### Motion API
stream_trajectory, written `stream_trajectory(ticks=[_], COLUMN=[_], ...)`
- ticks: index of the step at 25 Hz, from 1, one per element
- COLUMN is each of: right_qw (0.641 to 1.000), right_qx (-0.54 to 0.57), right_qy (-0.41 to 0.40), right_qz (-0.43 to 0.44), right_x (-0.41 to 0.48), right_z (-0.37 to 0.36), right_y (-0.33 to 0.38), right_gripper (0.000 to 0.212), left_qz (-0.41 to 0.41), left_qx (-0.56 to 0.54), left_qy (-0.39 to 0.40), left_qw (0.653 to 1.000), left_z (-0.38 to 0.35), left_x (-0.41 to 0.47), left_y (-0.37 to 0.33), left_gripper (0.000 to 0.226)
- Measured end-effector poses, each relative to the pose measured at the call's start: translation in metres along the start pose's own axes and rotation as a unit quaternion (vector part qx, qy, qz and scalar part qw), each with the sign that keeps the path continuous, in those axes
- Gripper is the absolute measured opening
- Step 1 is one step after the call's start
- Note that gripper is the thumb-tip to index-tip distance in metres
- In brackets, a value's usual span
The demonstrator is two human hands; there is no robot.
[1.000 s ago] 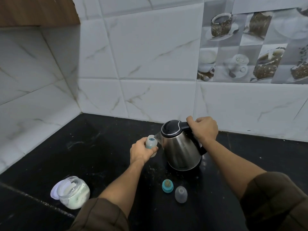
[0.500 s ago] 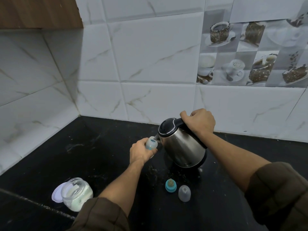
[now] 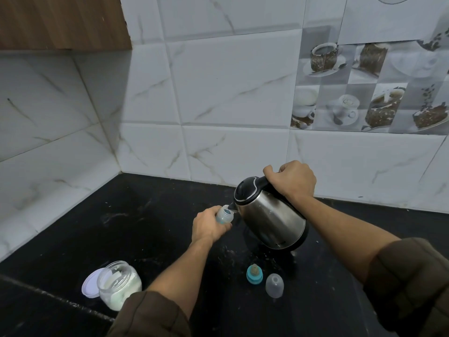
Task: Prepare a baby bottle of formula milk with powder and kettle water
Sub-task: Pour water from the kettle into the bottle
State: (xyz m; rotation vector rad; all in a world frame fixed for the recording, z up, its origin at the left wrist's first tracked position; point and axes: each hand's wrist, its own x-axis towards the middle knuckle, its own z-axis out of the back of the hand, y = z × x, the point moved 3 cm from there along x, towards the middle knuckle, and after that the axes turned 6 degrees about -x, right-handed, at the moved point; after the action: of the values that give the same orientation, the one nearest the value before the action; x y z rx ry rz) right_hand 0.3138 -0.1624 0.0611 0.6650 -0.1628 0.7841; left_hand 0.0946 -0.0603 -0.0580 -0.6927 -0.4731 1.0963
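Observation:
My left hand [image 3: 209, 226] grips a small clear baby bottle [image 3: 224, 214] with its open mouth up, held above the black counter [image 3: 136, 227]. My right hand [image 3: 292, 182] grips the black handle of a steel kettle [image 3: 269, 215]. The kettle is lifted and tilted left, its spout right over the bottle's mouth. An open glass jar of white powder [image 3: 120, 288] stands at the front left, its white lid [image 3: 91, 283] lying beside it. The teal teat ring [image 3: 254, 274] and the clear bottle cap [image 3: 274, 285] sit on the counter in front of the kettle.
White marble tiles form the back wall [image 3: 230, 93] and the left wall, meeting in a corner. A wooden cabinet [image 3: 60, 20] hangs at the upper left. Pale specks dot the counter near the kettle.
The kettle has risen off the counter and tipped further left, bringing its spout over the bottle's mouth. My left hand keeps the bottle in about the same place.

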Motion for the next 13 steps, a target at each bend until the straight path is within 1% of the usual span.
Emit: stream_trajectory(ticks=[6, 13], right_qw=[1.000, 1.000], right_qx=[-0.009, -0.014], right_qy=[0.000, -0.007], right_qz=[0.004, 0.007], right_x=[-0.0009, 0.0018], right_z=[0.0011, 0.0030], right_y=[0.0022, -0.0003], right_gripper=[0.051, 0.051], left_qz=[0.005, -0.001], left_qx=[-0.005, -0.017], left_qy=[0.011, 0.016], left_qw=[1.000, 1.000], left_z=[-0.0031, -0.0056], left_x=[0.0005, 0.0032], left_y=[0.0030, 0.0033], left_gripper=[0.043, 0.048])
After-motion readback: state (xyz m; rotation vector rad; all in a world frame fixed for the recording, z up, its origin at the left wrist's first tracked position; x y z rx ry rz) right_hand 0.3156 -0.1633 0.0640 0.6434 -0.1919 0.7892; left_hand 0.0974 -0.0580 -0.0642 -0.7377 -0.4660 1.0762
